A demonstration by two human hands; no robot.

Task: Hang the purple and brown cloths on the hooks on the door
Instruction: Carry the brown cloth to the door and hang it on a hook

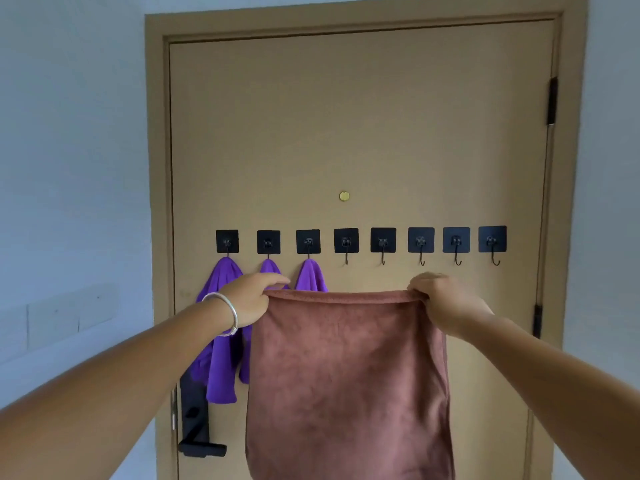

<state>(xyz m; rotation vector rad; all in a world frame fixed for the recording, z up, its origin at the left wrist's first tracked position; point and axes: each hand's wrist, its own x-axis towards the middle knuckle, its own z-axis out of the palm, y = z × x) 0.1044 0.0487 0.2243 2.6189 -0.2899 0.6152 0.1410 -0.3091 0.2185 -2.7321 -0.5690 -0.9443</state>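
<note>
A brown cloth (pixel 348 382) hangs spread out in front of the tan door (pixel 360 133). My left hand (pixel 251 297) grips its top left corner and my right hand (pixel 441 301) grips its top right corner. The cloth's top edge sits just below a row of several black square hooks (pixel 346 241). Purple cloths (pixel 221 344) hang on the three leftmost hooks, partly hidden behind my left hand and the brown cloth. The hooks to the right of them (pixel 420 241) are bare.
A black door handle with lock plate (pixel 197 424) sits at the door's lower left, below the purple cloths. A brass peephole (pixel 344 196) is above the hooks. Pale walls flank the door frame, and black hinges (pixel 552 100) run down the right side.
</note>
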